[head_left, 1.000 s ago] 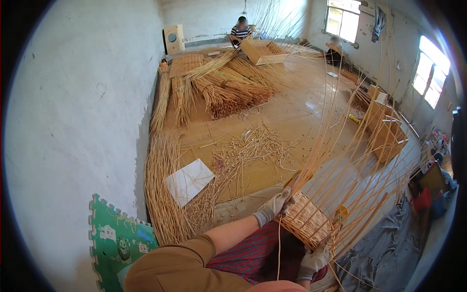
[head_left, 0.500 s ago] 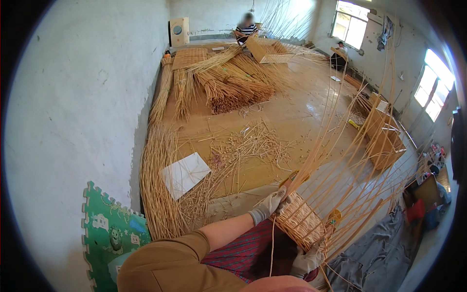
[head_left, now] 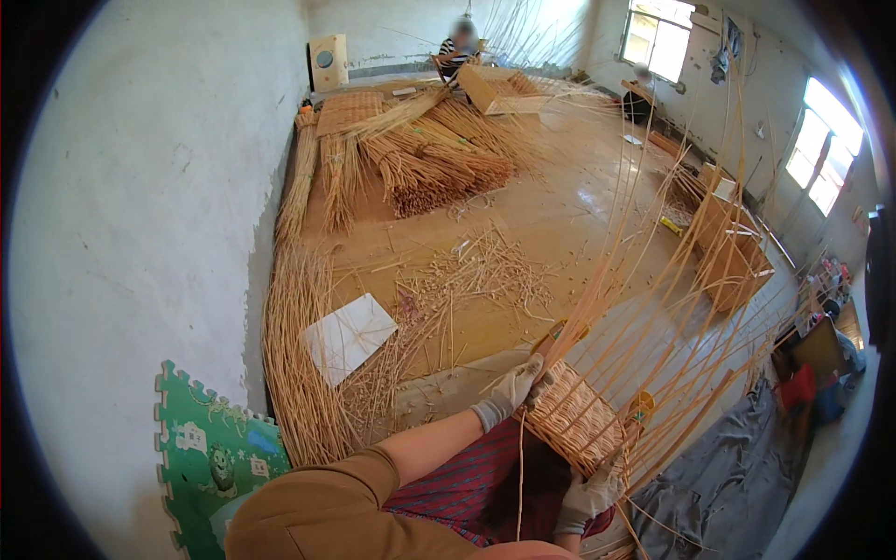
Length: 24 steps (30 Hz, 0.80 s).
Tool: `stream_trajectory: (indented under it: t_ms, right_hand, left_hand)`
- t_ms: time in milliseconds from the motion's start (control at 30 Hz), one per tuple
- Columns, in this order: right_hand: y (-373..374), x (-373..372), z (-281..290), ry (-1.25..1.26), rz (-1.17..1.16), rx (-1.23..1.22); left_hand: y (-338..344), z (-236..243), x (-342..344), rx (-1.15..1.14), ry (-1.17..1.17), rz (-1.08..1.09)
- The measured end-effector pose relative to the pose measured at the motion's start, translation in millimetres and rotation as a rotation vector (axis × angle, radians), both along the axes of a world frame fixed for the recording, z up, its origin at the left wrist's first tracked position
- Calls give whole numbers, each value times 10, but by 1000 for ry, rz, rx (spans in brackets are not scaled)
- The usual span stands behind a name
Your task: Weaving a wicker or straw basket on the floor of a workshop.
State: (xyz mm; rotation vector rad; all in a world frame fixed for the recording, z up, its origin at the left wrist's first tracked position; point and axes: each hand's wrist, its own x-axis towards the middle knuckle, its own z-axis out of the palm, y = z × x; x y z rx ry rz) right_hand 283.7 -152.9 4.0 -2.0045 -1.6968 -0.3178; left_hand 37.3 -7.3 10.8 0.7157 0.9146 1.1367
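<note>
A partly woven wicker basket point(head_left: 571, 420), with long upright stakes point(head_left: 646, 308) fanning out to the upper right, lies over my lap on red-and-blue striped cloth point(head_left: 448, 497). My gloved left hand point(head_left: 515, 387) is closed on the basket's upper left corner, where several stakes rise. My gloved right hand point(head_left: 597, 485) grips the lower right corner. One loose pale strand point(head_left: 520, 485) hangs down from the basket beside my left hand. Small yellow round objects point(head_left: 641, 408) sit behind the weave; I cannot make out what they are.
Willow rods point(head_left: 299, 345), a white board point(head_left: 347, 336) and scraps lie ahead. Large bundles point(head_left: 439, 173) are farther back, near a person in stripes point(head_left: 457, 51) and a second person point(head_left: 637, 103). Wooden boxes point(head_left: 733, 252) stand right, grey cloth point(head_left: 709, 485) lies beside me, a green foam mat point(head_left: 215, 462) is left.
The view has shifted a little, so the basket and both hands appear slightly left and higher than a second ago. Both hands stay on the same corners of the basket.
</note>
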Motion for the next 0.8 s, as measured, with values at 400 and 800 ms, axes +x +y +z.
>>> stream_trajectory:
  t_ms: [400, 800]
  right_hand:
    - [-25, 33, -24, 74, 43, 8]
    - [-26, 27, -33, 136, 49, -55]
  left_hand:
    - [-10, 20, -15, -64, 38, 0]
    - [-154, 311, 196, 523, 705, 545]
